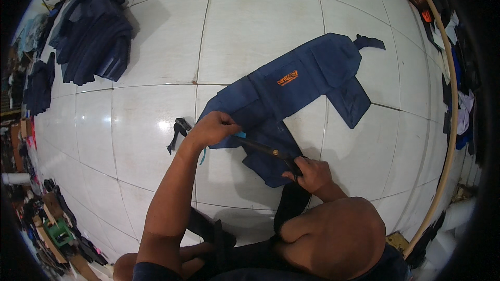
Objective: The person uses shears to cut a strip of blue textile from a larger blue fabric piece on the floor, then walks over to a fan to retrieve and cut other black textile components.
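Navy cloth [307, 67] lies on the floor [260, 26], centre toward two o'clock; the left hand [212, 127], at nine, pinches a cyan strip [240, 134], while the right hand [313, 174], at four, grips scissors [275, 152], best kept off the cloth by holding the strip taut.

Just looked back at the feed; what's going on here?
A person is working over a navy cloth spread on the tiled floor. The right hand holds scissors, blades pointing toward the left hand, which is at the cloth's left end beside a light-blue bit. Exactly what its fingers grip is unclear. A dark pile lies farther off to the left.
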{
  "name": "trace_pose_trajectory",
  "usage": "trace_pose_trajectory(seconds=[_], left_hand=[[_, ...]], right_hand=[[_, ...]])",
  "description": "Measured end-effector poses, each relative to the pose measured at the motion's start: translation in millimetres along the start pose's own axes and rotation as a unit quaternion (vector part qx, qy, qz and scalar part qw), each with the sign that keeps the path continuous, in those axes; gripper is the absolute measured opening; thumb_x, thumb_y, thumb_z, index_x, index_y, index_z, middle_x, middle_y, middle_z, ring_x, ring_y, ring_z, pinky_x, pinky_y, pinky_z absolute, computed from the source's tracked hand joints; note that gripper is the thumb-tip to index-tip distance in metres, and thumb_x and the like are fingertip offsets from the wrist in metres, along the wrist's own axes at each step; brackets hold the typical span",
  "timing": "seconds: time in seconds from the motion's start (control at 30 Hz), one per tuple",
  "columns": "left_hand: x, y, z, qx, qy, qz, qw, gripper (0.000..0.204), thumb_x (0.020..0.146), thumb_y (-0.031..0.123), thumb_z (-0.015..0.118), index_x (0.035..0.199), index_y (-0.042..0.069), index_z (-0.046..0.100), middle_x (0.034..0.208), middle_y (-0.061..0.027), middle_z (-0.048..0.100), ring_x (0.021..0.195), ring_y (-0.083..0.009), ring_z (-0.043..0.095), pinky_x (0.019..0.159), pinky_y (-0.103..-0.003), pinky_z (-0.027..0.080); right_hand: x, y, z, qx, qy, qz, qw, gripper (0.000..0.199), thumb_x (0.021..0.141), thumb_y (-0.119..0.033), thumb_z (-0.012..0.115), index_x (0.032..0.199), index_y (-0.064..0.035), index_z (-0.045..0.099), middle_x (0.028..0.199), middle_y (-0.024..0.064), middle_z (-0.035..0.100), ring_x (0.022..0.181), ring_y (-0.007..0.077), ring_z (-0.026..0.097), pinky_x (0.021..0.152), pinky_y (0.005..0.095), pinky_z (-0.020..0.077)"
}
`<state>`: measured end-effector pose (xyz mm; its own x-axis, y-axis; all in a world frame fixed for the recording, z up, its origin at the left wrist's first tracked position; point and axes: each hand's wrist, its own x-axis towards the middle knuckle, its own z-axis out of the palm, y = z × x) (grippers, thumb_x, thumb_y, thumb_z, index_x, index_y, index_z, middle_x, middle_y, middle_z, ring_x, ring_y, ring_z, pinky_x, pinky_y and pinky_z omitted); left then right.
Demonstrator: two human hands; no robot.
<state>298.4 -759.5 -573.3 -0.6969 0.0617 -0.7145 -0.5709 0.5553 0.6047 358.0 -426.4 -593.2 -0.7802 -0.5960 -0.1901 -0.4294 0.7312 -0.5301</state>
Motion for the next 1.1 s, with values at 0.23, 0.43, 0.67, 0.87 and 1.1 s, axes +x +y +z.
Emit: trace_pose_trajectory(seconds=[0.23, 0.43, 0.67, 0.87, 1.1], left_hand=[[13.0, -17.9, 17.8, -0.114, 0.104, 0.050, 0.987, 0.028, 0.082, 0.026, 0.072, 0.089, -0.001, 0.074, 0.071, -0.0075, 0.065, 0.066, -0.0160, 0.060, 0.062, -0.031, 0.047], [25.1, -29.2, 59.6, -0.160, 0.250, 0.029, 0.954, 0.027, 0.083, 0.029, 0.073, 0.093, 0.004, 0.075, 0.078, -0.0093, 0.070, 0.070, -0.0182, 0.065, 0.067, -0.032, 0.049], [32.0, -16.8, 81.3, -0.043, 0.313, -0.035, 0.948, 0.025, 0.084, 0.031, 0.069, 0.095, 0.010, 0.076, 0.100, -0.0140, 0.072, 0.096, -0.0332, 0.068, 0.083, -0.041, 0.052], [29.2, -7.2, 83.8, -0.024, 0.332, -0.068, 0.941, 0.024, 0.083, 0.032, 0.068, 0.095, 0.012, 0.076, 0.101, -0.0141, 0.072, 0.097, -0.0345, 0.067, 0.084, -0.042, 0.052], [29.7, -10.0, 86.9, -0.023, 0.337, -0.064, 0.939, 0.031, 0.083, 0.032, 0.072, 0.100, 0.006, 0.072, 0.100, -0.0157, 0.072, 0.095, -0.0338, 0.069, 0.083, -0.040, 0.052]], right_hand=[[-2.8, 3.4, -3.4, 0.005, 0.003, 0.006, 1.000, 0.045, 0.076, -0.044, 0.080, 0.089, -0.0063, 0.059, 0.065, 0.0126, 0.061, 0.059, 0.0324, 0.064, 0.051, 0.0395, 0.0478], [-15.5, 17.9, -4.7, 0.087, 0.008, 0.137, 0.987, 0.047, 0.082, -0.044, 0.075, 0.097, -0.0030, 0.059, 0.080, 0.0170, 0.067, 0.071, 0.0336, 0.067, 0.063, 0.0417, 0.0513], [86.1, 6.2, 7.7, 0.108, 0.113, 0.081, 0.984, 0.048, 0.083, -0.045, 0.075, 0.096, -0.0025, 0.057, 0.077, 0.0156, 0.066, 0.069, 0.0323, 0.067, 0.063, 0.0400, 0.0515], [170.6, -20.6, 24.6, 0.025, 0.098, 0.108, 0.989, 0.062, 0.071, -0.050, 0.082, 0.099, -0.0042, 0.052, 0.080, 0.0145, 0.065, 0.078, 0.0350, 0.067, 0.067, 0.0439, 0.0518], [186.2, -23.5, 28.3, -0.002, 0.064, 0.107, 0.992, 0.063, 0.069, -0.047, 0.083, 0.101, -0.0034, 0.050, 0.089, 0.0179, 0.066, 0.088, 0.0392, 0.067, 0.074, 0.0477, 0.0525]])
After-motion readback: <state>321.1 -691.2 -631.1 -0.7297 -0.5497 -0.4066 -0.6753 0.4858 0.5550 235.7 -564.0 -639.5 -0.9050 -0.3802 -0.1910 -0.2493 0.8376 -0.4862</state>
